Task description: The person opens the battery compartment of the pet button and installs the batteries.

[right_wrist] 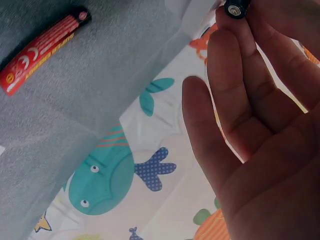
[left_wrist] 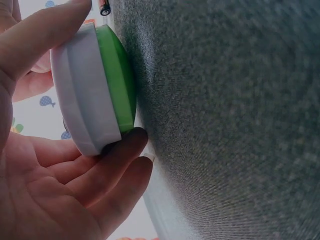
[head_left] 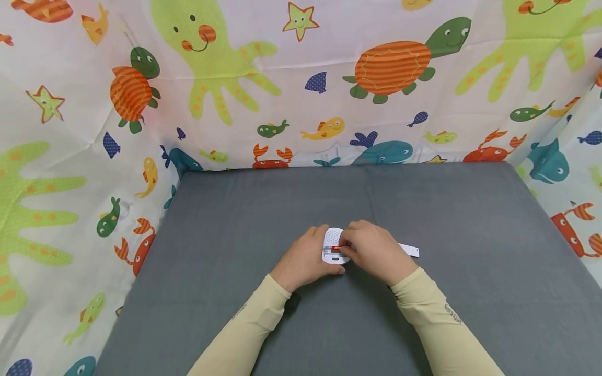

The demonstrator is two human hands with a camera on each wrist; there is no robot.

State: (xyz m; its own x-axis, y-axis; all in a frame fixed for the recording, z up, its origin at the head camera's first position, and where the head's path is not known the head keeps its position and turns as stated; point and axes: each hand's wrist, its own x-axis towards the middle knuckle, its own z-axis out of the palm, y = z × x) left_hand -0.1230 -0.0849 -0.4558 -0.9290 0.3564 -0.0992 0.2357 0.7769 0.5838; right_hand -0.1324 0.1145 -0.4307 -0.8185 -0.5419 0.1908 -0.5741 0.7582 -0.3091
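Observation:
My left hand grips a round white device by its rim, thumb on one side and fingers on the other. Its perforated back with an uncovered battery compartment faces up, and its green underside sits close over the cloth. With thumb and fingertips, my right hand pinches a red battery at the compartment. In the right wrist view the dark end of this battery shows between the fingertips. Another red battery lies on the cloth; in the head view it is hidden.
A flat white strip lies on the grey cloth surface, just right of my right hand. A white curtain printed with sea animals hangs along the back and both sides of the surface.

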